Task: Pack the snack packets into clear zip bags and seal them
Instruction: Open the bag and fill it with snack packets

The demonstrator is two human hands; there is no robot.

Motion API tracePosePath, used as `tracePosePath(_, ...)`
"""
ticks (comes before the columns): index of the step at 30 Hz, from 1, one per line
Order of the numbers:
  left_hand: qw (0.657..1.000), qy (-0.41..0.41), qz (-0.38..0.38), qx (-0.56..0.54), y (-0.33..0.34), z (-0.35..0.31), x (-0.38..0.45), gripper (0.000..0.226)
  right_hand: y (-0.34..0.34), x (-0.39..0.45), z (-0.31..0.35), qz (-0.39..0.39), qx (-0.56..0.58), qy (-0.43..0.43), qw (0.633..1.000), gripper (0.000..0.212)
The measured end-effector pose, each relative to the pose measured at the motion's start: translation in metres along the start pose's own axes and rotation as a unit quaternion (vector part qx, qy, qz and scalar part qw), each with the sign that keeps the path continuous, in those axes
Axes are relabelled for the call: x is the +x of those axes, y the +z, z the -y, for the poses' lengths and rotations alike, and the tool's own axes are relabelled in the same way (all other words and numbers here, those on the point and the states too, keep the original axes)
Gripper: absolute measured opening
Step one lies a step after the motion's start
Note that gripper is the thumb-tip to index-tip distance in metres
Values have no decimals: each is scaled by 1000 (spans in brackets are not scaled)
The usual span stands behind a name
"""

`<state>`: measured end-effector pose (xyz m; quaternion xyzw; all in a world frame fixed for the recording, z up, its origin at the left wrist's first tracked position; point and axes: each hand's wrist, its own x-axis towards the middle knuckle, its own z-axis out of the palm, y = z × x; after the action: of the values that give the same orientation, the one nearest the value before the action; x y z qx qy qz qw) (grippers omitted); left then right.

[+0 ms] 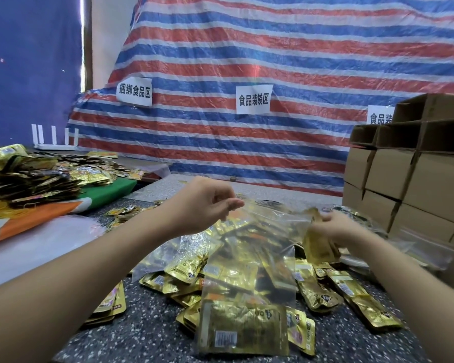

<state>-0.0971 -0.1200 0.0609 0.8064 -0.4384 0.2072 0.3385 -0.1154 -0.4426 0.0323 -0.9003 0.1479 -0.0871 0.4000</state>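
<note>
- Left hand (205, 205) raised above the table, fingers curled, thumb and forefinger pinching the top left edge of a clear zip bag (249, 279).
- Zip bag hanging with long axis near vertical, mouth up at the hands, closed bottom down toward the camera, just over the speckled dark table (147, 334); whether the bottom touches the table, hard to tell.
- Inside the bag, at the bottom: gold snack packets (243, 328) lying flat, barcode label facing out, long side across the bag.
- Right hand (336, 226) at the bag's top right corner, blurred, fingers curled around a few gold packets (319, 244); these tilted steeply, upper ends at the fingers, lower ends hanging down beside the bag's right edge. Whether this hand also holds the bag's rim, impossible to tell.
- Beneath and behind the bag: a loose heap of gold packets (325, 289) spread over the table, pointing every way.
- Further left: a larger pile of gold and dark packets (37, 176) on a green, orange and white cloth (50, 213).
- Right side: stacked cardboard boxes (409, 174), top ones open.
- Behind: a red, white and blue striped tarp (247, 61) with white paper signs (253, 99) bearing Chinese characters.
</note>
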Motion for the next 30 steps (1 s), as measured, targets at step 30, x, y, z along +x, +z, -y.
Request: tracePosePath(30, 999, 28, -5, -40, -3, -2, -1, 41, 0, -48, 100, 146, 344, -272, 887, 23)
